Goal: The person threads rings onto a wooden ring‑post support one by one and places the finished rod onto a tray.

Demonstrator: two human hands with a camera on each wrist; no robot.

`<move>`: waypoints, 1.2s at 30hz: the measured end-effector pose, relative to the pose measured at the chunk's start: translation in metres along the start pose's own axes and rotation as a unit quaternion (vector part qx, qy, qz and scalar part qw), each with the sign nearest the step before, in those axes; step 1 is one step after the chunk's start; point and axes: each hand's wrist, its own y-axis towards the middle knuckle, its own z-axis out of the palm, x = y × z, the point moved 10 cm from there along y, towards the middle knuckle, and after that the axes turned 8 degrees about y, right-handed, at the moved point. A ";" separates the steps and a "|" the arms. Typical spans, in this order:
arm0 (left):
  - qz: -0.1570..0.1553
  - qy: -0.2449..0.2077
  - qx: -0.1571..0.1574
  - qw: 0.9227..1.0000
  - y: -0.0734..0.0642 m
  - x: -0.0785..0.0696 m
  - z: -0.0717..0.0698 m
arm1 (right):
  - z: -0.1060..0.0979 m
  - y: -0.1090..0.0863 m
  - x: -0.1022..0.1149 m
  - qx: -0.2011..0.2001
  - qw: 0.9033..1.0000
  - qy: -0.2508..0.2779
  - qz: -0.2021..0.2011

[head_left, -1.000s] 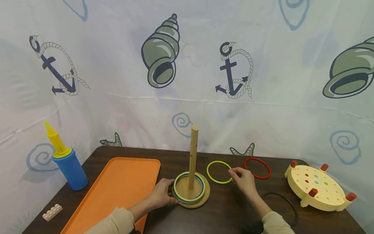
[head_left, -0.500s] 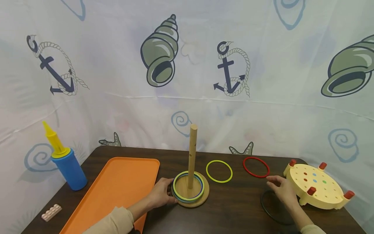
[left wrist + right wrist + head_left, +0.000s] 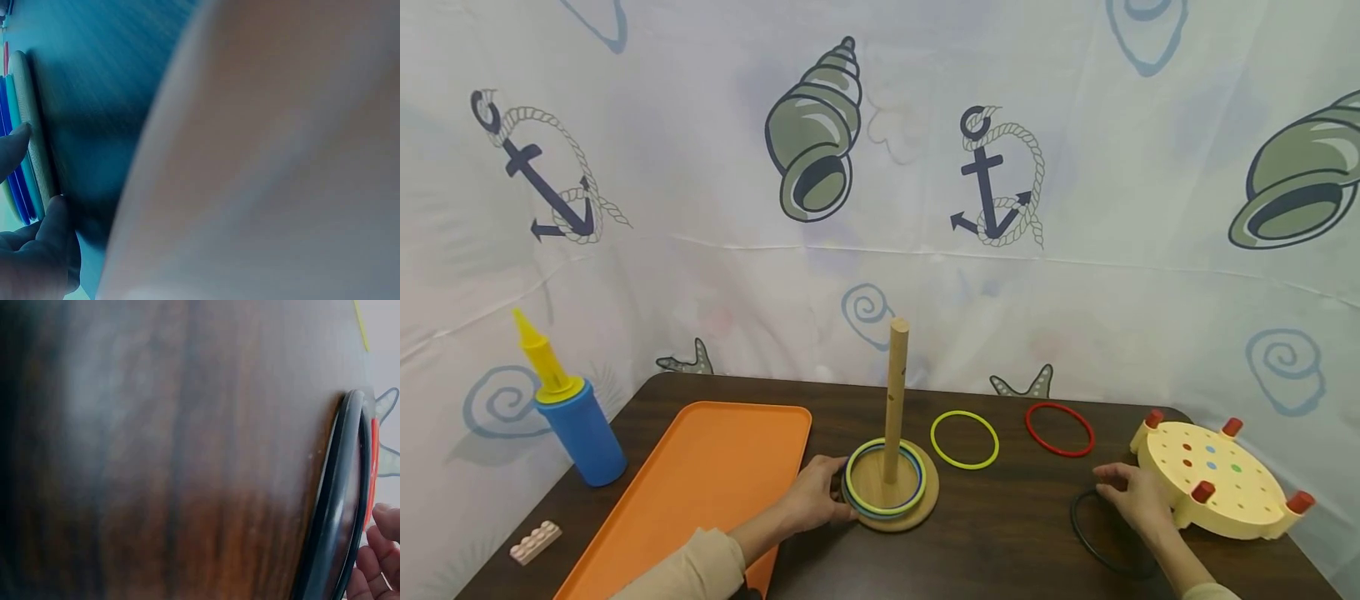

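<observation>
A wooden ring stand (image 3: 897, 392) stands upright on the table, with several rings, a yellow-green one (image 3: 847, 483) on top, round its post. My left hand (image 3: 816, 492) grips the left side of the stand's base and rings, the thumb (image 3: 14, 147) against the stack and the fingers (image 3: 53, 231) at the base edge. On the right, my right hand (image 3: 1138, 496) hovers at the far part of a black ring (image 3: 1075, 523), thumb and fingers apart. In the right wrist view its loosely bent fingers (image 3: 369, 569) sit just beyond the black ring's rim.
Behind the stand lie a yellow ring (image 3: 973, 467) and a red ring (image 3: 1067, 454). A cream pegboard (image 3: 1213, 492) with red legs is at the far right. Leftward are an orange tray (image 3: 730, 467), a blue and yellow hand pump (image 3: 583, 433) and a pink toy brick (image 3: 536, 542).
My right hand has moved right, from beside the yellow ring past the red ring, and then slightly down to the black ring. My left hand has stayed on the stand.
</observation>
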 end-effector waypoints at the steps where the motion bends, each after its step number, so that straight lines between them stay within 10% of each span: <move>1: -0.001 0.000 0.001 1.000 0.000 0.000 0.000 | 0.000 0.000 -0.001 0.003 1.000 -0.002 0.001; 36: 0.007 0.002 -0.002 1.000 0.000 0.000 0.000 | 0.025 -0.001 0.011 0.079 0.997 0.012 0.009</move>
